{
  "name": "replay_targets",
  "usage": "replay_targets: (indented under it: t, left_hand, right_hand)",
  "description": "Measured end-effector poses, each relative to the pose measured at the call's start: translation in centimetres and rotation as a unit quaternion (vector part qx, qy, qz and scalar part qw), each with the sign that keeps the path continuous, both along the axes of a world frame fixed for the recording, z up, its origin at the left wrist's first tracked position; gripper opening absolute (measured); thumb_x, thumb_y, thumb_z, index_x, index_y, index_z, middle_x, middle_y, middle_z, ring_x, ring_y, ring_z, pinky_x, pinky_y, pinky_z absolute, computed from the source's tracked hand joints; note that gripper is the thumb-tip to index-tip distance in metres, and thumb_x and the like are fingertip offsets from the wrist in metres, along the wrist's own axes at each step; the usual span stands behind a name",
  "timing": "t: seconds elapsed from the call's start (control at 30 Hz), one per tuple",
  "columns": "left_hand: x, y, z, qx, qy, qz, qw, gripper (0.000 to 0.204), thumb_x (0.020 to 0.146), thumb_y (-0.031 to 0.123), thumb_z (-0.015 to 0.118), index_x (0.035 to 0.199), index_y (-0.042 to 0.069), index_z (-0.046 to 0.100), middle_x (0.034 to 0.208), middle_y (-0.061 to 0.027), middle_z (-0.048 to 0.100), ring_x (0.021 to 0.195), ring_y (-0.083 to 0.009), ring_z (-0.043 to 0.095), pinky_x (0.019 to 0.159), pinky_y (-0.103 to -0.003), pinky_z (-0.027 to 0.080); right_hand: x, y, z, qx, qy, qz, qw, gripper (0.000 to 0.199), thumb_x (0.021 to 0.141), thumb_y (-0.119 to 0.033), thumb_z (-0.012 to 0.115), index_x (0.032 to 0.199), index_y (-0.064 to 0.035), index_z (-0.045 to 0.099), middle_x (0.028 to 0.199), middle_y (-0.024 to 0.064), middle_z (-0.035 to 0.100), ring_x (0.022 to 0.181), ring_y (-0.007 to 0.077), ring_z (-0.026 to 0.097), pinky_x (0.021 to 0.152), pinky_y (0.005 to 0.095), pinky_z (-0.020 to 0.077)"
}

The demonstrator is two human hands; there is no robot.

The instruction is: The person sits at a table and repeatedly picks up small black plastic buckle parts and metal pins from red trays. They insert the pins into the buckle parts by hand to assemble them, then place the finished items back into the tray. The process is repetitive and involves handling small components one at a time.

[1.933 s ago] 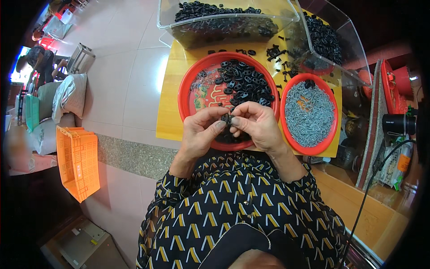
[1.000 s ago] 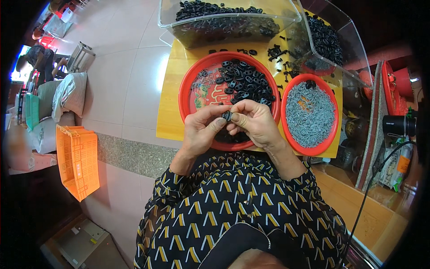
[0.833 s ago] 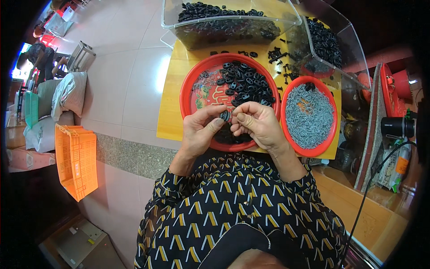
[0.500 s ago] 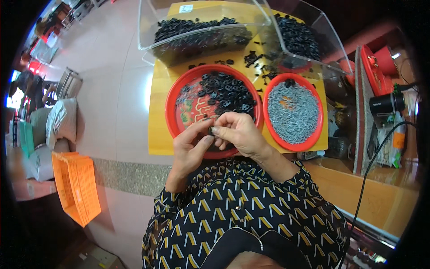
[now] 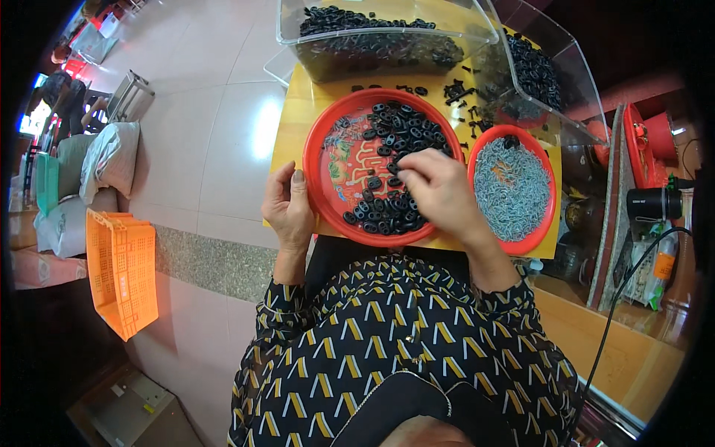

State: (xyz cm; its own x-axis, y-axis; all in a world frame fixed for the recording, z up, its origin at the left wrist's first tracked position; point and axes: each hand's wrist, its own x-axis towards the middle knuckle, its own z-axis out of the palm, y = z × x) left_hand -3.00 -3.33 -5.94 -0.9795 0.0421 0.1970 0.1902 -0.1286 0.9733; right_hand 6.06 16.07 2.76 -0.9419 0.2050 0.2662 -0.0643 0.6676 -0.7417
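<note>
The right hand (image 5: 439, 195) is reaching into the large red tray (image 5: 328, 156) at the centre of the frame, fingertips dipping among the black ring-shaped parts (image 5: 402, 134) piled across the tray's upper and right portions. Its grip is curling loosely over the pile; whether it has already pinched a ring cannot be told, since the fingers are hiding their own tips. The left hand (image 5: 289, 208) is resting at the tray's left rim, thumb and fingers half curled and steadying the edge, with nothing visibly held.

Just right of the large tray, a smaller red tray (image 5: 547, 223) is holding small grey metal pieces (image 5: 510, 190). Both are sitting on a yellow counter (image 5: 294, 127), with clear bins (image 5: 298, 30) of more black parts along the upper edge of the frame.

To do this pick well, it looks best to be pinching a single ring from the loose fringe of the pile rather than digging into the heap, keeping the left hand pressing the rim so the tray is not sliding, and lifting the ring clear of its neighbours.
</note>
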Motion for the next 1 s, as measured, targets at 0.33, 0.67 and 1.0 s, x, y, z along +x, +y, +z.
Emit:
replay_targets:
  t: [0.33, 0.67, 1.0]
  left_hand:
    - [-0.1, 0.1, 0.5, -0.020, 0.001, -0.013, 1.000, 0.020, 0.083, 0.007, 0.055, 0.098, -0.006, 0.052, 0.088, -0.0077, 0.056, 0.080, -0.0112, 0.053, 0.071, -0.023, 0.044]
    - [-0.2, 0.2, 0.4, -0.032, 0.013, -0.014, 0.999, 0.019, 0.083, 0.006, 0.055, 0.097, -0.006, 0.053, 0.085, -0.0063, 0.057, 0.077, -0.0100, 0.053, 0.069, -0.022, 0.044]
    - [-0.2, 0.3, 0.7, -0.047, 0.018, -0.016, 0.999, 0.017, 0.083, 0.005, 0.054, 0.096, -0.006, 0.053, 0.086, -0.0069, 0.058, 0.078, -0.0104, 0.054, 0.069, -0.023, 0.045]
  right_hand:
    - [-1.8, -2.4, -2.9, 0.213, -0.015, 0.105, 0.971, 0.011, 0.066, -0.002, 0.051, 0.076, -0.0031, 0.055, 0.077, 0.0120, 0.050, 0.077, 0.0282, 0.049, 0.069, 0.0363, 0.0434]
    - [-0.9, -0.2, -2.2, -0.364, -0.132, -0.009, 0.922, 0.014, 0.081, -0.004, 0.055, 0.093, 0.0013, 0.057, 0.074, 0.0038, 0.059, 0.061, 0.0100, 0.057, 0.053, 0.0206, 0.0456]
    - [0.6, -0.1, -1.4, -0.495, -0.083, -0.056, 0.863, 0.018, 0.080, 0.000, 0.053, 0.097, 0.0056, 0.053, 0.079, 0.0089, 0.058, 0.065, 0.0118, 0.059, 0.056, 0.0207, 0.0492]
